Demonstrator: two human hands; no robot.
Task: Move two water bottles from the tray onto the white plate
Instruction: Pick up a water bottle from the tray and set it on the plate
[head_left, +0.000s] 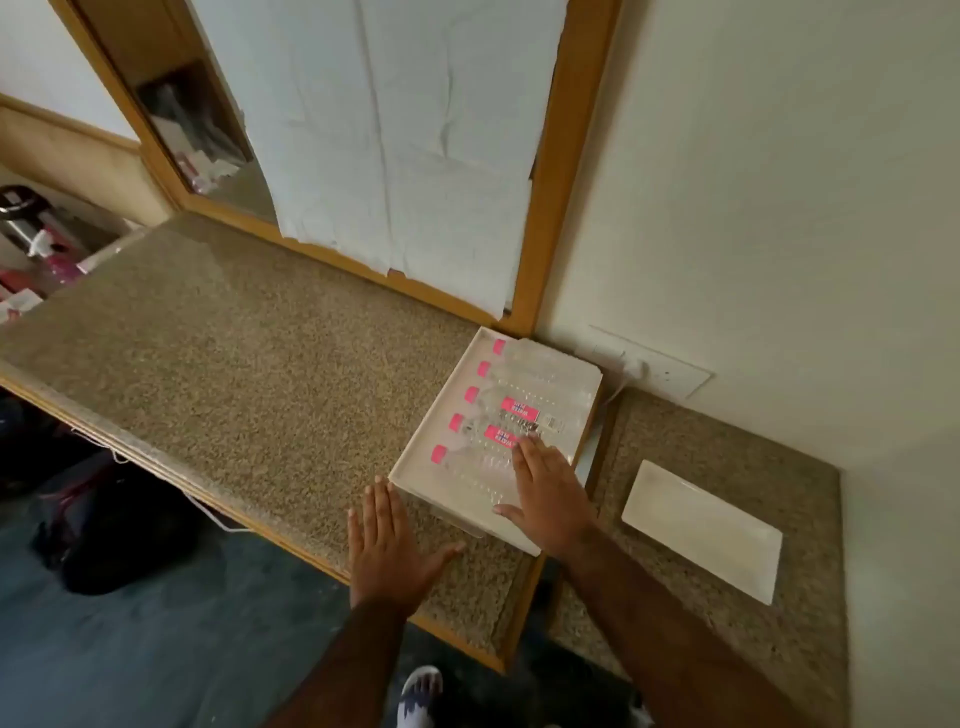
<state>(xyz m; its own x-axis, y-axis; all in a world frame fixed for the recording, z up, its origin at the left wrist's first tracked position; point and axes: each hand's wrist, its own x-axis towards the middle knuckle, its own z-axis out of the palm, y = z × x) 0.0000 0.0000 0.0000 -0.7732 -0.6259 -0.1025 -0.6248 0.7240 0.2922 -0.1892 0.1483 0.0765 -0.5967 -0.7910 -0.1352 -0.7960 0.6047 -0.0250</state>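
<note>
A white tray (415, 457) sits on the speckled counter near the wall, holding several clear water bottles (488, 410) that lie side by side with pink caps to the left. My right hand (550, 493) hovers flat, fingers spread, over the nearest bottles at the tray's front right, gripping nothing. Just left of the tray's front corner, my left hand (387, 545) rests open, palm down on the counter. The white rectangular plate (701, 525) lies empty on the lower counter section to the right of the tray.
A wooden-framed mirror (561, 156) covered with white paper stands behind the counter. A wall socket with a white plug and cable (636, 370) is just behind the tray. A step separates the two counter sections. A flask and clutter (31, 234) sit far left.
</note>
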